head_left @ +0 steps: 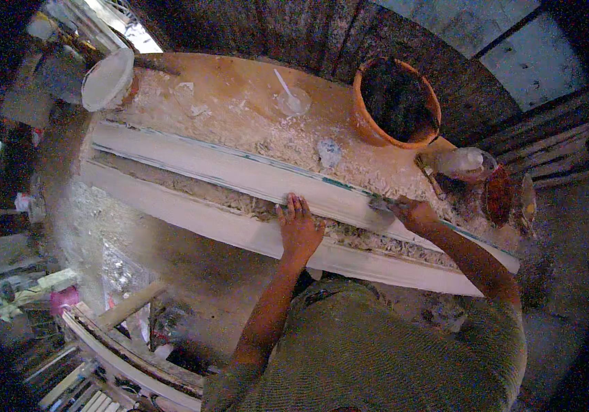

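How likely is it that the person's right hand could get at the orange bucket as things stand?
Probably yes: nothing tall seems to stand between the right hand and the orange bucket, mostly powdery debris on the table. The hand holds a small dark tool, though, so might need freeing first.

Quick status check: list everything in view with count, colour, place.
Bench: 1, brown, centre
Long strips: 2, white, along bench front
Bucket: 1, orange, far side
Basin: 1, white, far left
Stick: 1, white, far middle
Lump: 1, pale, beyond strips
Brush: 1, brown, near bucket
Bottle: 1, translucent, beside brush
Container: 1, reddish, right end
Curved piece: 1, whitish, lower left
Left clutter: uncounted, mixed, too blurred
Small tool: 1, grey, in right hand
Shirt: 1, olive, lower middle
Left hand: 1, bare, on strips
Right hand: 1, bare, over far strip
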The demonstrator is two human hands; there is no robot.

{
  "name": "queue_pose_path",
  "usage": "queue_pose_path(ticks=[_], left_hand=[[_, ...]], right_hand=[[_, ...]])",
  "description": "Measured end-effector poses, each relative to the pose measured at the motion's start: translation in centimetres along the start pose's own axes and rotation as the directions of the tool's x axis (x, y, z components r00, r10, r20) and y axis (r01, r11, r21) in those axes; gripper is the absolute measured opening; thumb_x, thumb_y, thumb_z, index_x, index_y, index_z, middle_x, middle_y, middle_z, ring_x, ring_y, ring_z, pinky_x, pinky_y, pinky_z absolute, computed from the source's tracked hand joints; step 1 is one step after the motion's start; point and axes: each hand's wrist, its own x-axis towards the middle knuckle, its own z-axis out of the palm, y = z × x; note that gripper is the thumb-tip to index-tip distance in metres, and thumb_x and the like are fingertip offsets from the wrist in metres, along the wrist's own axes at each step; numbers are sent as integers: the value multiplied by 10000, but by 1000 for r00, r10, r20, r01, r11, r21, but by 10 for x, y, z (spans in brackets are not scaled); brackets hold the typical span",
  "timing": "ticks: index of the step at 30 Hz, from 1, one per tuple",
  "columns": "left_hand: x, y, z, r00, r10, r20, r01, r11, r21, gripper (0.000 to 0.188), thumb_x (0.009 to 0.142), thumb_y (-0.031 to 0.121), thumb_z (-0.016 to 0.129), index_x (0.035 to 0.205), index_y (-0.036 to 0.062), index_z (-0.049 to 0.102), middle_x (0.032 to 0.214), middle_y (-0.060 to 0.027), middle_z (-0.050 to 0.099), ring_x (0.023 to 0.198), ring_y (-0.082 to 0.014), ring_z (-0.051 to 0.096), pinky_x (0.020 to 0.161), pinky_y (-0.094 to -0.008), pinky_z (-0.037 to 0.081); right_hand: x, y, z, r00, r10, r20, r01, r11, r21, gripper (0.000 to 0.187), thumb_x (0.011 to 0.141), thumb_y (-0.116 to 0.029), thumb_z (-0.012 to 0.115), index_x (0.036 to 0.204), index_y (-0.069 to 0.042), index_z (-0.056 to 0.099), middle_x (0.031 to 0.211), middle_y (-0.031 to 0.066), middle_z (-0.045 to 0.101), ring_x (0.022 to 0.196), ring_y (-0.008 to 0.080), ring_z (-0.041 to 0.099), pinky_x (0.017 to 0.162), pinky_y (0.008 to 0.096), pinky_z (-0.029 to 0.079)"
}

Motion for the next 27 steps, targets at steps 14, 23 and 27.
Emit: queue_pose_path(ticks=[14,23,27], left_hand=[[4,-10,-14,990,91,112,-68,977,-201,776,883,520,678,1418,-22,530,1472,-230,538,1400,-424,459,1219,-666,154],[6,-3,-5,998,16,63,-22,995,93,874,927,541,598,1516,-79,414,1613,-269,359,1547,-385,252,1238,-610,151],[6,2,-6,996,0,92,-15,986,164,882,929,548,593,1519,-81,405,1613,-270,359,1545,-392,258,1243,-591,161]], right_hand=[[299,-243,-71,886,33,-463,137,935,327,213,850,-209,654,1045,-135,700,812,161,708,737,391,725,624,509,591],[5,-14,44,897,424,-125,-188,622,760,293,934,-224,725,1170,-51,744,1181,201,711,1029,357,704,939,439,554],[-64,29,70,832,527,-172,-273,659,701,247,919,-176,740,1093,-1,745,1066,223,722,934,324,714,848,407,562]])
